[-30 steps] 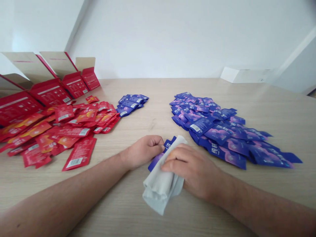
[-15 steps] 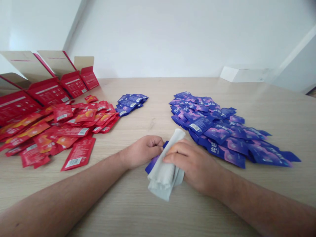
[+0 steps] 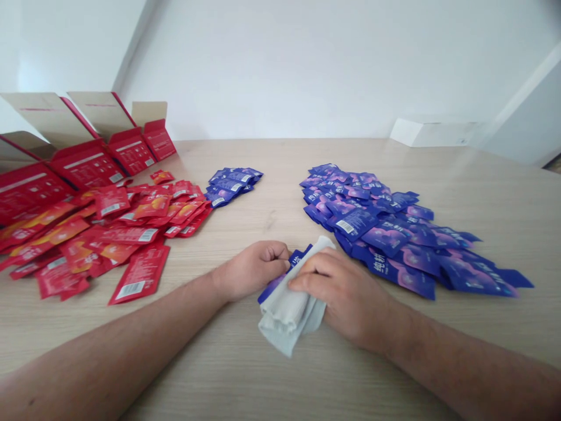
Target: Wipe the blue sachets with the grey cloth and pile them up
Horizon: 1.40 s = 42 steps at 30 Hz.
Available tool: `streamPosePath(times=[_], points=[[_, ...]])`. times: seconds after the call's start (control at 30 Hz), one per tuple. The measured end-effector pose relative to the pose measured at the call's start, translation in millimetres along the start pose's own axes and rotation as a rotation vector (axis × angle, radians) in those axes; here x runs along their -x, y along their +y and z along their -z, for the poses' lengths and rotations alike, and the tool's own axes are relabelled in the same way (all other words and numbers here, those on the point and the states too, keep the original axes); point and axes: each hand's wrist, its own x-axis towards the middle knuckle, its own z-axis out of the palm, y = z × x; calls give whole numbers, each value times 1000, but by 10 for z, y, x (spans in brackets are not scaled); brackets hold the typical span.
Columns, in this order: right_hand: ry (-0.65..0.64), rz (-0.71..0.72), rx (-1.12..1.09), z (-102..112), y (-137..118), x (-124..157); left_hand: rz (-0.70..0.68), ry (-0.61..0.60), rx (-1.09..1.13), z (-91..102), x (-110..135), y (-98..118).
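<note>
My left hand (image 3: 254,270) is closed, pinching the edge of a blue sachet (image 3: 298,258) that lies on the wooden table (image 3: 280,152). My right hand (image 3: 337,292) presses a folded pale grey cloth (image 3: 284,316) onto that sachet, fingers curled over the cloth. Most of the sachet is hidden under the cloth and my hands. A large heap of blue and purple sachets (image 3: 394,234) lies just right of my right hand.
A small stack of blue sachets (image 3: 232,184) sits at centre left. Red sachets (image 3: 109,228) are spread on the left, with open red cartons (image 3: 87,161) behind them. A white box (image 3: 432,133) rests at the far right edge by the wall.
My right hand slid the cloth along the sachet, first away from me and then slightly back. My left hand kept its pinch in place.
</note>
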Motion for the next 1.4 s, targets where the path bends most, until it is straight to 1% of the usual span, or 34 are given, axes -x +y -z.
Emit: streamPosePath(times=[0.1, 0.13, 0.17, 0.3, 0.37, 0.43, 0.5, 0.53, 0.63, 0.67, 0.73, 0.83, 0.9, 0.97, 1.03, 1.07, 1.13, 1.2, 1.27, 1.33, 1.4], points=[[-104, 111, 12, -27, -38, 20, -20, 2, -16, 5, -12, -11], [-118, 127, 16, -30, -41, 24, -24, 4, -11, 5, -14, -16], [-112, 117, 19, -28, -35, 26, -25, 5, -3, 2, -15, -21], [24, -28, 13, 0, 9, 15, -3, 8, 43, -14, -8, -26], [10, -9, 10, -3, -3, 11, 0, 10, 35, -14, -7, -20], [-54, 71, 17, -17, -29, 12, -11, 13, 16, -10, -11, -14], [-79, 106, 21, -24, -35, 12, -27, 19, 12, -10, -13, -15], [-67, 87, 17, -21, -25, 11, -29, 20, 18, -12, -13, -17], [33, -20, -7, 0, 26, 4, -11, 16, 53, -21, -5, -25], [50, -35, -13, 4, 35, 2, -6, 12, 58, -22, -3, -26], [29, -7, -19, 0, 26, 3, -9, 12, 50, -20, -2, -26], [-63, 75, -18, -12, -8, 9, -23, 25, 31, -11, -6, -28], [-57, 62, -22, -9, -3, 11, -25, 23, 50, -9, -6, -30], [1, 4, -25, 0, 21, 9, -24, 13, 72, -11, -4, -31], [38, -21, -25, -1, 36, 6, -18, 6, 74, -10, -4, -28], [36, -4, -25, -6, 33, 5, -16, 7, 64, -8, -5, -26], [-14, 56, -24, -20, 15, 5, -17, 14, 39, -5, -9, -25], [-49, 85, -25, -26, 3, 7, -23, 24, 38, -6, -11, -28], [-33, 40, -27, -17, 18, 9, -24, 23, 65, -16, -7, -33], [22, -27, -31, -2, 45, 11, -17, 17, 96, -27, 0, -35], [36, -47, -31, 3, 54, 14, -13, 17, 96, -32, 5, -31]])
